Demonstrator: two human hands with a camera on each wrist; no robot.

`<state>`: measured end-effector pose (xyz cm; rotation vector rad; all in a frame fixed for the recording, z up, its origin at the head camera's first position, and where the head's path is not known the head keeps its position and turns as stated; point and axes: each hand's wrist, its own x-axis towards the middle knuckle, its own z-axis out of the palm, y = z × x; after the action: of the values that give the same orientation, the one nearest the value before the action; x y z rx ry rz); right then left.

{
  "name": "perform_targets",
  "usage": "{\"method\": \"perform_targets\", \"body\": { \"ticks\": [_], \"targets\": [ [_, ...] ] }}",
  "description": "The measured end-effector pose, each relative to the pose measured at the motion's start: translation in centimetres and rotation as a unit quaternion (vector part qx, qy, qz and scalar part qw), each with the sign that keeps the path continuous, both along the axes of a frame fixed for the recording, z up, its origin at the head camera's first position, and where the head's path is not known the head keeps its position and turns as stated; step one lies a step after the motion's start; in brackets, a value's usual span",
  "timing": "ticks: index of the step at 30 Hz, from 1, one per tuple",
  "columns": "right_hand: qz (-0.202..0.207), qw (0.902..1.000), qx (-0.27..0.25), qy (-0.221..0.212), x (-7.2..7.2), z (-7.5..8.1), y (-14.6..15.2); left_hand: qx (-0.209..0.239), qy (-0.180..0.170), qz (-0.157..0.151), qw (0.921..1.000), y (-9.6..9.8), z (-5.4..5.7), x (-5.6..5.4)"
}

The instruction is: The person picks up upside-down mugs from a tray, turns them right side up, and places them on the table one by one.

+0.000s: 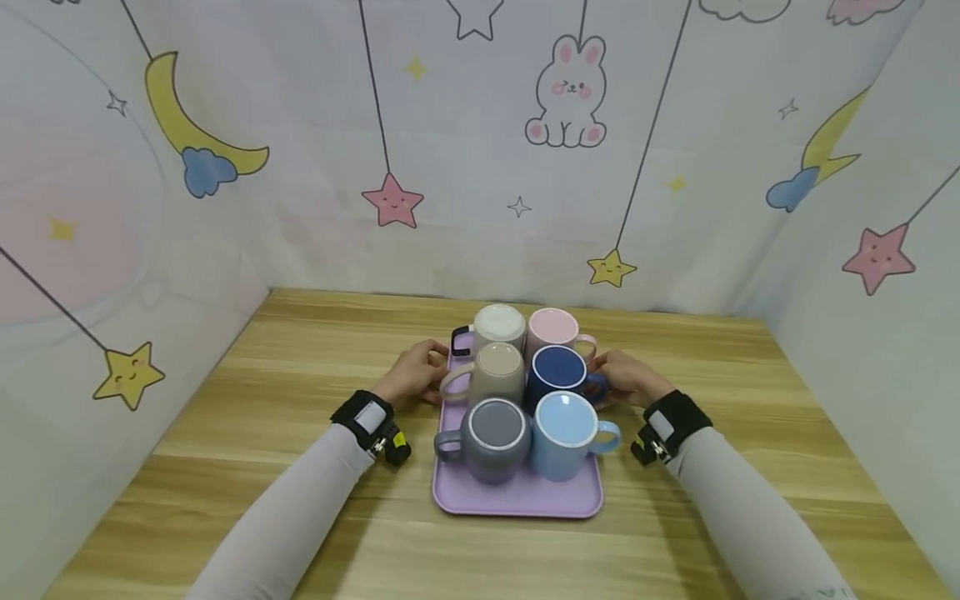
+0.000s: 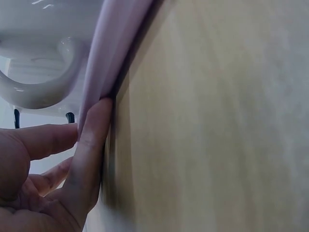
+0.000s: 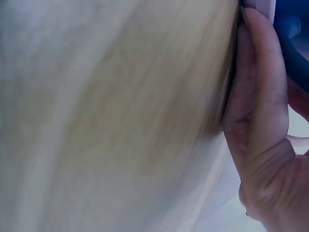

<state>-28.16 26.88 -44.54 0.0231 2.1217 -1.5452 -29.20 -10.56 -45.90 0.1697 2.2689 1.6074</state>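
The left hand at ten o'clock and right hand at two grip the lilac tray, presumably balancing six upturned mugs.

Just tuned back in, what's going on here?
A person has both hands on a purple tray: the left hand grips its left edge, the right hand its right edge. Six mugs stand upside down on it in two columns, handles outward. The tray is at the wooden table; whether it is slightly raised is hard to tell.
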Motion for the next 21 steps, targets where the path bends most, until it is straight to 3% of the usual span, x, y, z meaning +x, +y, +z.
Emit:
{"method": "perform_targets", "body": {
  "ticks": [11, 15, 21],
  "targets": [
    [0.009, 0.9998, -0.011, -0.016, -0.4, -0.47, 0.44, 0.008, 0.006, 0.005, 0.9999, 0.42, -0.81, -0.11],
    [0.01, 0.9996, -0.02, -0.018, -0.6, -0.34, 0.54, 0.011, 0.009, 0.003, 0.9999, 0.4, -0.5, -0.17],
    [0.018, 0.9988, -0.032, -0.033, -0.45, -0.1, 0.65, 0.018, -0.015, -0.02, 0.9995, 0.28, 0.1, -0.49]
  ]
}}
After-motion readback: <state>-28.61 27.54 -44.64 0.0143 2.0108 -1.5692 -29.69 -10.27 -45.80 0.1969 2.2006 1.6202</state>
